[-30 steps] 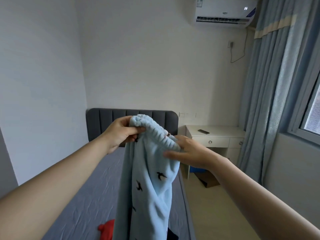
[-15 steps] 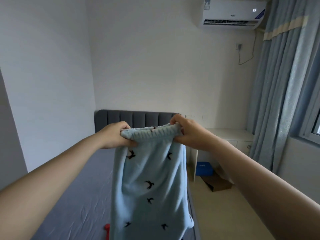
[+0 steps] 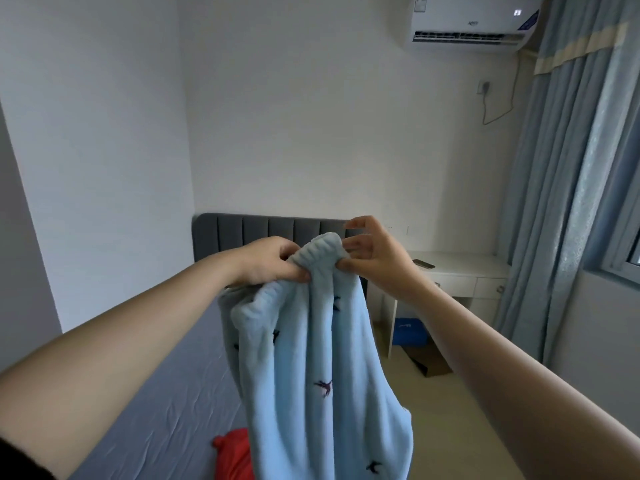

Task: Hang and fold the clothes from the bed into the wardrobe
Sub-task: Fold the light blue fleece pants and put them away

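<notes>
The pale blue fleece garment with bird print [image 3: 322, 358] hangs above the bed [image 3: 156, 393], its ribbed band pinched by the closed left hand [image 3: 266, 259] and right hand [image 3: 374, 252], upper fingers loose. Unfolded yet; a red garment [image 3: 233, 457] waits; no wardrobe visible.

White walls [image 3: 311, 116], blue curtains [image 3: 571, 202], white desk [image 3: 460, 275], beige floor [image 3: 450, 410].

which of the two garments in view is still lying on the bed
The red garment, bunched on the grey bed. The light blue bird-print garment hangs in the air instead, gripped at its ribbed edge by the left hand and right hand.
</notes>
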